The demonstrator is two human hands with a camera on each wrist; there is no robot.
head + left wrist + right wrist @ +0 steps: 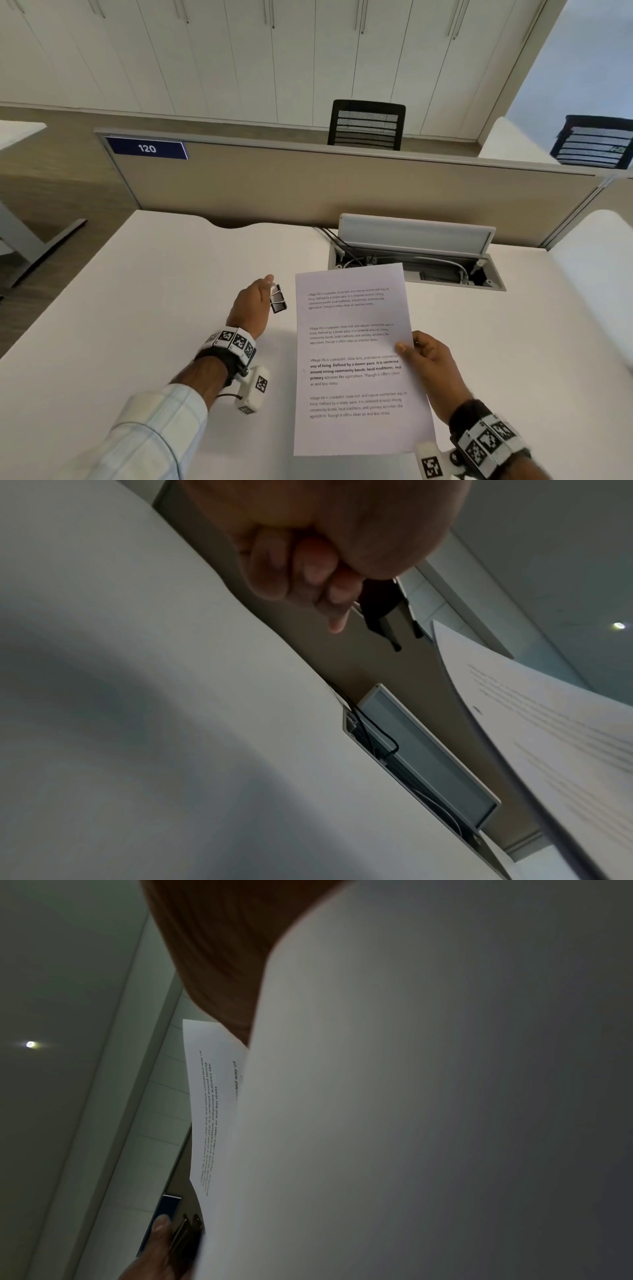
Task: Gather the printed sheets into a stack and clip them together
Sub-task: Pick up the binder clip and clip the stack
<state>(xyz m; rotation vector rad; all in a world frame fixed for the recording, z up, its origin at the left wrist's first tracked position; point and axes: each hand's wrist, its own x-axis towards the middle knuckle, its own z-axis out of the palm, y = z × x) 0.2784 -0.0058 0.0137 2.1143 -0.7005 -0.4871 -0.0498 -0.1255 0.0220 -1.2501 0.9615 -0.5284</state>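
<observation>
Head view: high above the desk, facing forward and down toward 12 o'clock. Left wrist view: low, close beneath the left hand, aimed at the cable box. Right wrist view: pressed against the printed sheets. All three views share the sheets.

Counts. Two bare hands: left hand, right hand. One black metal binder clip. One visible stack of white printed paper sheets; the number of sheets in it cannot be told. One white desk. One open grey cable tray at far right. Two black mesh office chairs. One blue sign reading 120.
</observation>
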